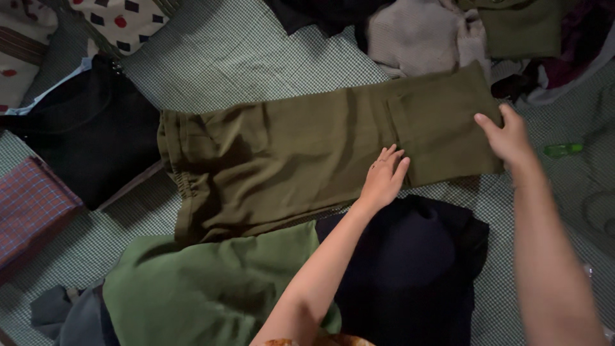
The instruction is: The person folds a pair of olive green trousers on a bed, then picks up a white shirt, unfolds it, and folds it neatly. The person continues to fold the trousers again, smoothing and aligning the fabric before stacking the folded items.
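Observation:
An olive-green pair of trousers lies flat and folded lengthwise across a checked green-and-white sheet. My left hand rests flat on the cloth near its lower edge, fingers spread. My right hand is at the right end of the trousers, with fingers on the cloth's edge; whether it pinches the fabric I cannot tell.
A lighter green garment and a dark navy one lie near me. A black garment and a plaid cloth sit at left. A heap of clothes is at the top right, and a small green bottle at right.

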